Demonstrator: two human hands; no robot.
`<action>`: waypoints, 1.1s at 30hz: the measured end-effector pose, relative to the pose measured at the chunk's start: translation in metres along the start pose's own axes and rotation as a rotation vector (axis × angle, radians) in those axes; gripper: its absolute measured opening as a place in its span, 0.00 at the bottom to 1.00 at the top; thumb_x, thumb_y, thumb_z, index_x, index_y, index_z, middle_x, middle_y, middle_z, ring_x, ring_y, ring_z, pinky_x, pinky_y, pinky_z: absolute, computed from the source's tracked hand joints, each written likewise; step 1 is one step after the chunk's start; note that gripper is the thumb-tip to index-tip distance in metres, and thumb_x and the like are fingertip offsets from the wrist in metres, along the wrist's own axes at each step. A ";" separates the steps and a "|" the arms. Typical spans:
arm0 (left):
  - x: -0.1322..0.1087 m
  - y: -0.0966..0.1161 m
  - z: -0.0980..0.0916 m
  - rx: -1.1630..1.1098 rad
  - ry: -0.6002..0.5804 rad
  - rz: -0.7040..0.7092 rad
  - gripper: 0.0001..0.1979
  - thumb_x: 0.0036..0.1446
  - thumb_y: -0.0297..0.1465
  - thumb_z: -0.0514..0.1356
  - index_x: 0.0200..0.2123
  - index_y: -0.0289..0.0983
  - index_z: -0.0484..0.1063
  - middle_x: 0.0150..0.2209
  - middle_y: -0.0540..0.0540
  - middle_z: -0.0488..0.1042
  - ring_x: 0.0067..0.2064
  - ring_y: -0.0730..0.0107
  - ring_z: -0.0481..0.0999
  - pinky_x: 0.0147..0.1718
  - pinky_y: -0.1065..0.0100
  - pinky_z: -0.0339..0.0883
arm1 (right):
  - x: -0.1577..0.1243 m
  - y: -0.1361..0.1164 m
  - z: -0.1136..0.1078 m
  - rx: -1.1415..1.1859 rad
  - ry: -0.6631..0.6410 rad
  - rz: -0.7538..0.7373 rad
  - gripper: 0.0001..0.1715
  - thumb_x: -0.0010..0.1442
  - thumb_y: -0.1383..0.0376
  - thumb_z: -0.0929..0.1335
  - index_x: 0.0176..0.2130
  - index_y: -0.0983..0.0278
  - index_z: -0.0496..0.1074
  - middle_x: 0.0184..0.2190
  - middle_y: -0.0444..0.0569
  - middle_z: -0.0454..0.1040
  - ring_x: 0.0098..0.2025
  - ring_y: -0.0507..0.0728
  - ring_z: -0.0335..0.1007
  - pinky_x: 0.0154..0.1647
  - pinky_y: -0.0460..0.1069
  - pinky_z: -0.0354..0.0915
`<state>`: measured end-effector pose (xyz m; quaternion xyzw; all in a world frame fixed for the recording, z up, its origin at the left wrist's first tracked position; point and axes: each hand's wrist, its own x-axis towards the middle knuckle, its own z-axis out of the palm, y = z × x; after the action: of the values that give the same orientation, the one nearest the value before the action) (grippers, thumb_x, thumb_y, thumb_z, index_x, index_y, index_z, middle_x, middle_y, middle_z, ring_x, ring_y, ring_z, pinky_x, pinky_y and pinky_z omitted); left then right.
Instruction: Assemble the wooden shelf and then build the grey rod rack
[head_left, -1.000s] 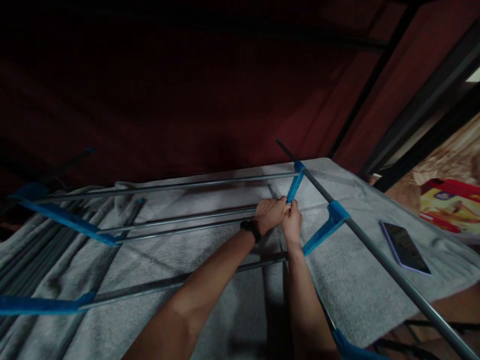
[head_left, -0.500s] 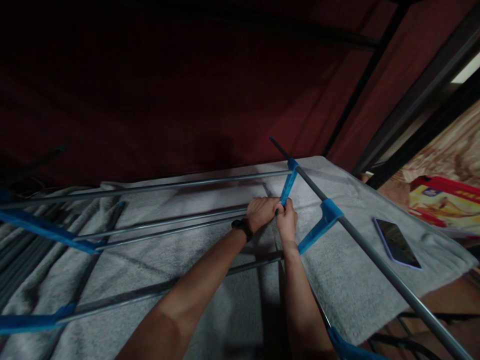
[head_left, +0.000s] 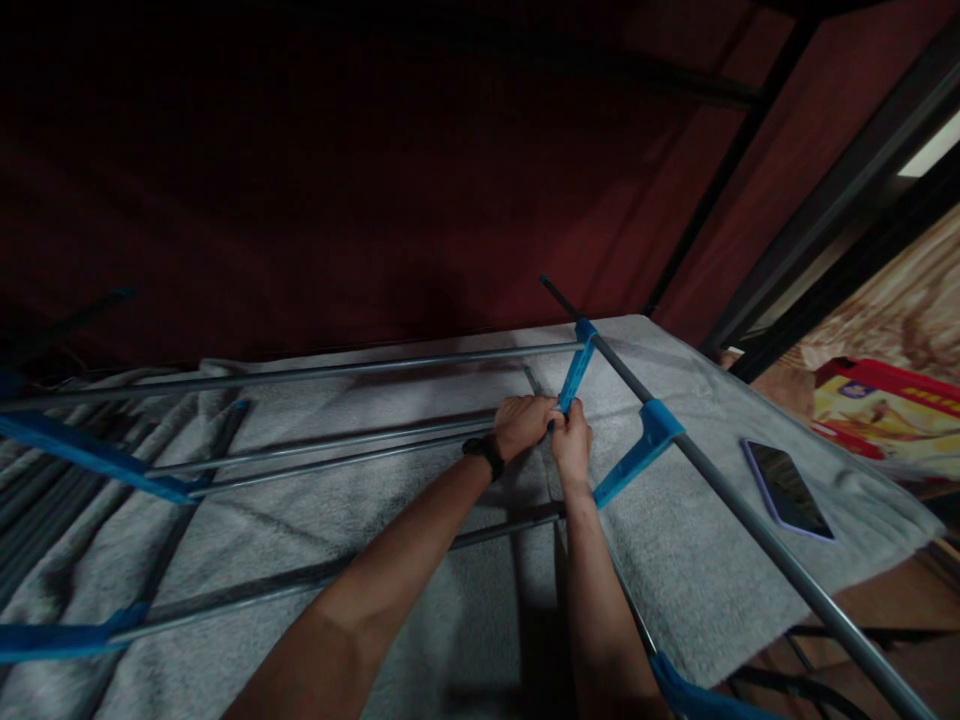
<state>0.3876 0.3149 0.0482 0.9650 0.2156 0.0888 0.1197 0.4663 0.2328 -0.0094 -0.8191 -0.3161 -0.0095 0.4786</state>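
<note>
My left hand [head_left: 521,425], with a black band on the wrist, is closed around the right end of a thin metal rod [head_left: 405,436]. A second thin rod [head_left: 390,458] runs just below it toward the same hand. My right hand [head_left: 573,448] pinches the lower end of a blue plastic bracket [head_left: 575,380], right beside my left fingers. The bracket slants down from a thick grey tube [head_left: 622,366]. Fingers hide the joint between rod and bracket. Another blue bracket [head_left: 649,440] sits on the same tube, nearer to me.
Grey cloth [head_left: 675,540] lies beneath the rack. On it rests a phone [head_left: 787,488] at the right, with several tubes [head_left: 52,500] bundled at the left. Blue brackets [head_left: 90,455] hold the rods' left ends. A red and yellow box [head_left: 889,410] stands beyond the cloth.
Both hands stay at the bracket's lower end with nearly the same grip. The view has shifted very slightly.
</note>
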 end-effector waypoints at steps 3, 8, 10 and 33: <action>0.001 -0.003 0.005 0.011 0.027 0.011 0.20 0.67 0.41 0.44 0.47 0.45 0.73 0.42 0.44 0.79 0.45 0.61 0.77 0.44 0.64 0.63 | 0.000 0.001 0.001 0.012 -0.009 0.004 0.17 0.60 0.66 0.59 0.48 0.62 0.67 0.36 0.50 0.74 0.38 0.58 0.68 0.36 0.48 0.58; 0.004 -0.005 0.009 0.014 0.025 0.003 0.19 0.67 0.41 0.45 0.47 0.44 0.73 0.42 0.44 0.78 0.45 0.62 0.77 0.45 0.65 0.63 | 0.001 0.001 0.001 0.018 -0.022 0.015 0.18 0.59 0.68 0.59 0.49 0.61 0.67 0.37 0.51 0.74 0.39 0.59 0.68 0.38 0.48 0.59; 0.004 -0.004 0.007 0.023 0.015 0.000 0.18 0.67 0.40 0.45 0.46 0.43 0.72 0.42 0.44 0.78 0.45 0.62 0.77 0.45 0.64 0.64 | 0.000 0.001 0.002 0.027 -0.024 0.016 0.19 0.59 0.68 0.60 0.50 0.61 0.67 0.38 0.52 0.75 0.40 0.59 0.68 0.39 0.49 0.59; -0.226 -0.090 -0.040 -0.182 0.925 -0.617 0.14 0.63 0.28 0.51 0.51 0.39 0.67 0.51 0.41 0.69 0.56 0.62 0.67 0.57 0.60 0.61 | -0.004 0.020 0.013 0.247 -0.009 0.068 0.18 0.52 0.56 0.65 0.40 0.64 0.68 0.33 0.50 0.73 0.37 0.58 0.67 0.41 0.52 0.62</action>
<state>0.1416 0.3030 0.0349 0.7036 0.5093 0.4819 0.1158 0.4704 0.2339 -0.0331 -0.7643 -0.2891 0.0492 0.5744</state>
